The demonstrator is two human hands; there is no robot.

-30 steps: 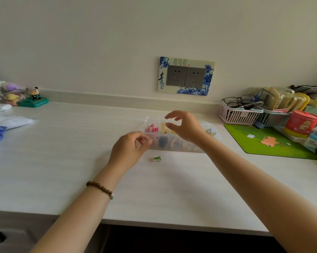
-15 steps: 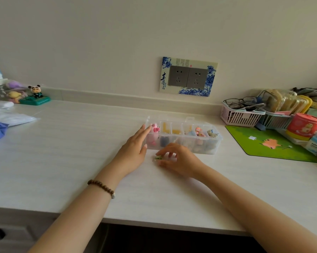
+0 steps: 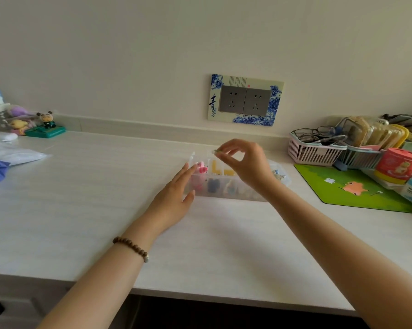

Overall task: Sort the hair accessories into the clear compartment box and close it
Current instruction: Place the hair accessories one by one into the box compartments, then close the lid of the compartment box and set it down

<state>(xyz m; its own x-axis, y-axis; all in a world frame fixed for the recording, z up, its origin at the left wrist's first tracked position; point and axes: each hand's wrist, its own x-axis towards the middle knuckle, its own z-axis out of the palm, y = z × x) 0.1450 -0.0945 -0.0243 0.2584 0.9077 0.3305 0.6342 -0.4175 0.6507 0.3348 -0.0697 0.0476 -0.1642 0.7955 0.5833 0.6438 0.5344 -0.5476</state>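
The clear compartment box (image 3: 236,194) lies open on the white counter, holding pink, yellow, blue and other small accessories. My right hand (image 3: 246,166) hovers over the box's back row and pinches a small green hair accessory (image 3: 216,151) between thumb and forefinger. My left hand (image 3: 174,197) rests flat on the counter with spread fingers touching the box's left end. The right hand hides the middle compartments.
A green mat (image 3: 352,188) lies to the right, with a pink basket (image 3: 314,154) holding glasses, a red tub (image 3: 397,163) and more containers behind it. Figurines (image 3: 46,125) and plastic bags (image 3: 12,153) sit at the far left. A wall socket (image 3: 245,99) is behind the box.
My right hand picked the green accessory off the counter in front of the box and lifted it above the back compartments. My left hand stayed at the box's left end.
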